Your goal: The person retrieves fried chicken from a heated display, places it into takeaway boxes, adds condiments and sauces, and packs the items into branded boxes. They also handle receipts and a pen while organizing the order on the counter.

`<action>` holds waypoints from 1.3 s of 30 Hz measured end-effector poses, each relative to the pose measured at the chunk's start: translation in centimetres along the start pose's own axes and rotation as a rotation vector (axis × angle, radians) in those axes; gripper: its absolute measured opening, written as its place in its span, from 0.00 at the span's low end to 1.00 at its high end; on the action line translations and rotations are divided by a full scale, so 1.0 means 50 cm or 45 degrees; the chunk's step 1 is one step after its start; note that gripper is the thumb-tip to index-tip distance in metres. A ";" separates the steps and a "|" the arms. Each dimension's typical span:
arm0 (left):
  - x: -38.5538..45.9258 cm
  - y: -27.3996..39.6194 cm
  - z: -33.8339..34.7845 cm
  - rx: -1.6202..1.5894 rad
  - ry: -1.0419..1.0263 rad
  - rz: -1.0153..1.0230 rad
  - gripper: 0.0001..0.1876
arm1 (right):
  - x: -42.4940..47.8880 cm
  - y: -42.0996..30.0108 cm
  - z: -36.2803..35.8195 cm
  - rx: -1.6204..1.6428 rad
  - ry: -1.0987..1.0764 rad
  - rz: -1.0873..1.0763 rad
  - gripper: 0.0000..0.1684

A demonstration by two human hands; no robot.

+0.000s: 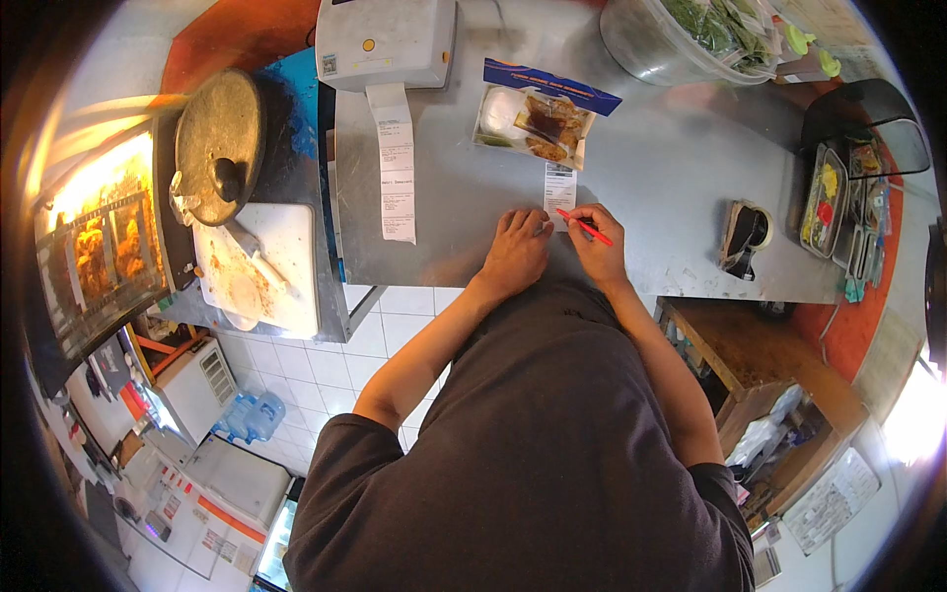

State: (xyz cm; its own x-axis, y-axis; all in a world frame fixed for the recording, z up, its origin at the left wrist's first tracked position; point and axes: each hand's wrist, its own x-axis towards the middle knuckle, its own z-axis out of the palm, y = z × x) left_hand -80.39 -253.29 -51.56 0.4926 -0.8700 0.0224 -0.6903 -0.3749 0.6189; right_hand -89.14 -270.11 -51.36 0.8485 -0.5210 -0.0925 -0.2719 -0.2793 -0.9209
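Note:
My right hand grips a red pen over the lower end of a narrow printed paper slip. The slip lies on the steel table and its upper end meets a food box. Through the box's clear window show white rice, fried pieces and a packet of dark sauce; its blue flap stands along the far side. Palm down, my left hand rests at the slip's lower left with its fingers bent. Whether its fingertips pin the paper is hard to see.
A white label printer feeds out a long printed strip on the left. Beyond it lie a cutting board and a knife, near a lit display cabinet. Rightward are a tape dispenser and a large plastic tub.

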 end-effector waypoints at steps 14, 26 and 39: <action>0.007 -0.012 -0.028 -0.302 0.046 -0.196 0.21 | 0.011 -0.006 -0.023 -0.584 0.099 -0.283 0.19; 0.337 -0.119 -0.161 -0.051 0.643 -0.725 0.31 | 0.320 -0.088 0.063 -0.324 0.618 0.241 0.43; 0.221 -0.230 -0.178 -0.324 0.446 -0.287 0.26 | 0.249 -0.057 -0.055 -0.064 0.109 -0.143 0.29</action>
State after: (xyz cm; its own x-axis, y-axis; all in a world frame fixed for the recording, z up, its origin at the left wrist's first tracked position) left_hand -62.29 -255.73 -51.44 0.7938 -0.5997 0.1014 -0.4160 -0.4137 0.8098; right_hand -79.04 -278.02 -48.85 0.8336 -0.5506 0.0445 -0.2017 -0.3784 -0.9034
